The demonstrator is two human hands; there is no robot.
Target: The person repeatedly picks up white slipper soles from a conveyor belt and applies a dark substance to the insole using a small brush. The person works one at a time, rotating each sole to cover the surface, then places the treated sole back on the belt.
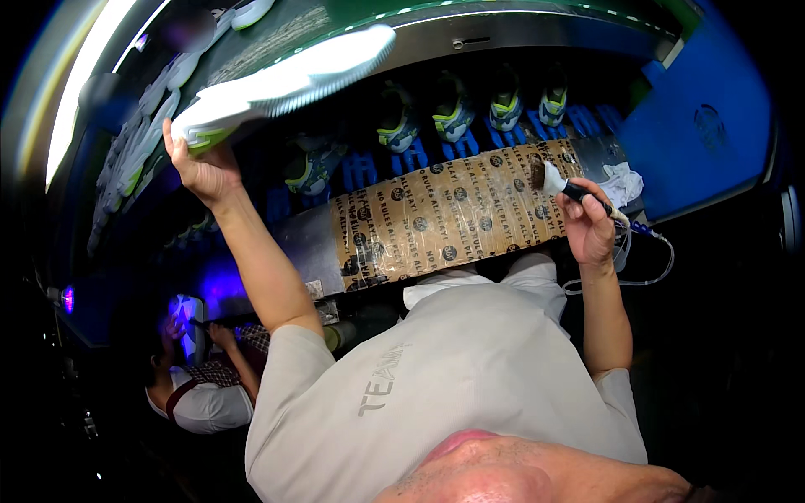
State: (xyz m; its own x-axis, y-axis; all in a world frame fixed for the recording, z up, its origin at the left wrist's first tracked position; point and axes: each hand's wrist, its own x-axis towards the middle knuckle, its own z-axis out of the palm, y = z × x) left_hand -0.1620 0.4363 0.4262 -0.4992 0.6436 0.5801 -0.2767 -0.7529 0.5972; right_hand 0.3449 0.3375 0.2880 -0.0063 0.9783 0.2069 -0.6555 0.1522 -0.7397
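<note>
At the upper left my raised left hand (210,174) grips a white shoe sole (293,74) by its end with yellow-green trim. The sole's ridged edge points up and to the right, over the front of the green-topped conveyor (360,18). On the right, my right hand (590,228) is closed around the dark handle of a brush (573,192). Its dark bristles and white-smeared collar sit above the bench's right part. A thin clear tube (671,260) hangs in a loop by the brush's rear end; where it joins is unclear.
Printed brown paper under clear film covers the bench (453,214). Several patterned shoe uppers (454,117) stand on blue racks behind it. A crumpled white cloth (622,184) lies by a blue panel (713,117). At lower left, a co-worker (210,402) handles a shoe (192,331) under violet light.
</note>
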